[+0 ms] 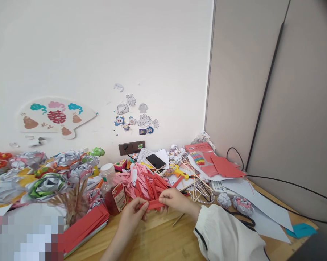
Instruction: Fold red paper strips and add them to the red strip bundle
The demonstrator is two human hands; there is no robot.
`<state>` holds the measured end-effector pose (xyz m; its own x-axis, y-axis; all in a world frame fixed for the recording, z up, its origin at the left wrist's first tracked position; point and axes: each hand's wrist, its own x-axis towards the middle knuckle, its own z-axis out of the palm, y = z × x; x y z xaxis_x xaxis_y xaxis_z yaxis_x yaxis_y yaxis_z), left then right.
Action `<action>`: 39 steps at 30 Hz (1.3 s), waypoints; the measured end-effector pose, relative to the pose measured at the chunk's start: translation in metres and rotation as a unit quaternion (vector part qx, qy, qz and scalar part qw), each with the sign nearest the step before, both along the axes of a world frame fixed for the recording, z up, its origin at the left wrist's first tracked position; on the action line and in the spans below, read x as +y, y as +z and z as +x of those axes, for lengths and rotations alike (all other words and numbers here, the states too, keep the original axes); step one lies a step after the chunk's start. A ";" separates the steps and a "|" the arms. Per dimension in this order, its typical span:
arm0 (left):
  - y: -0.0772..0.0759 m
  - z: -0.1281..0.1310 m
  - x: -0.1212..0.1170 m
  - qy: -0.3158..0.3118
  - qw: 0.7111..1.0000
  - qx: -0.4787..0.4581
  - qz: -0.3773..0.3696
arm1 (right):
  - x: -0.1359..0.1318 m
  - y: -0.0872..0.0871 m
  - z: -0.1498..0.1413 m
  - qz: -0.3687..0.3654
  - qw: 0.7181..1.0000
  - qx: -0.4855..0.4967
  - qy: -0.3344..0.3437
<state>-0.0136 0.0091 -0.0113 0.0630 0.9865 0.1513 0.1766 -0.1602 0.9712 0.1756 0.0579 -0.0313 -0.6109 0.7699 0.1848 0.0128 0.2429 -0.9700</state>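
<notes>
A red paper strip is stretched level between my two hands, above the front of the wooden table. My left hand pinches its left end between thumb and fingers. At the other end, my right hand is closed on the strip, thumb on top. Just behind them lies a heap of pink and red paper strips. To the left of the heap stands a jar with a white lid and red contents.
Paper flowers crowd the left side, beside a stack of red paper. Behind the heap are a phone and a yellow glue gun. Black scissors, white sheets and a cable lie on the right.
</notes>
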 end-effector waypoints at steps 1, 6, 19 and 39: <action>0.001 0.000 0.000 0.001 1.000 -0.007 -0.002 | 0.001 -0.001 0.001 0.004 1.000 0.001 -0.002; 0.002 -0.002 0.002 -0.007 0.999 -0.026 -0.045 | 0.003 -0.005 0.001 0.019 1.000 0.003 -0.005; 0.004 0.001 0.002 -0.001 0.995 -0.068 -0.067 | -0.004 0.005 0.003 0.049 0.998 0.033 0.025; -0.001 0.011 -0.004 -0.043 0.998 0.013 -0.041 | -0.014 0.001 -0.009 0.074 0.994 -0.072 -0.029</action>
